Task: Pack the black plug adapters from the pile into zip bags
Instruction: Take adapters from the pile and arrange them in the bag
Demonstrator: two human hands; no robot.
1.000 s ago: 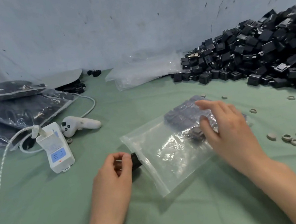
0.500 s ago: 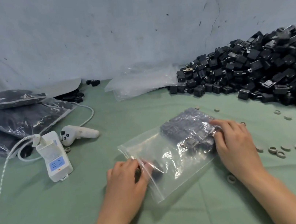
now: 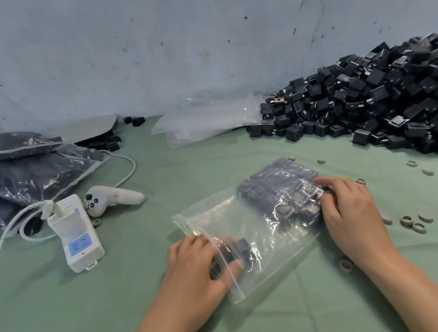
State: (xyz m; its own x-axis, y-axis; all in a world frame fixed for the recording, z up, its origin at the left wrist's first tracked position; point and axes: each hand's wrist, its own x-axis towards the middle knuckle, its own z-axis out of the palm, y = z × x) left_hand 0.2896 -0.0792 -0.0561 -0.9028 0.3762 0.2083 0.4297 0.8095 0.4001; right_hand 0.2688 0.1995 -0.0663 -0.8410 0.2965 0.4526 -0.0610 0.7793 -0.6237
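— How far along?

— My left hand pinches one plug adapter just inside the zip bag; my right hand grips its filled end. Packed bags lie left on the surface — but the pile looks hardly dented.

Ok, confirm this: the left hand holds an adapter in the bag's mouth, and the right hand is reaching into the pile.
Wrong on the right hand: it holds the packed end of the bag, apart from the pile. The left hand does hold an adapter in the bag's mouth. The head view shows it.
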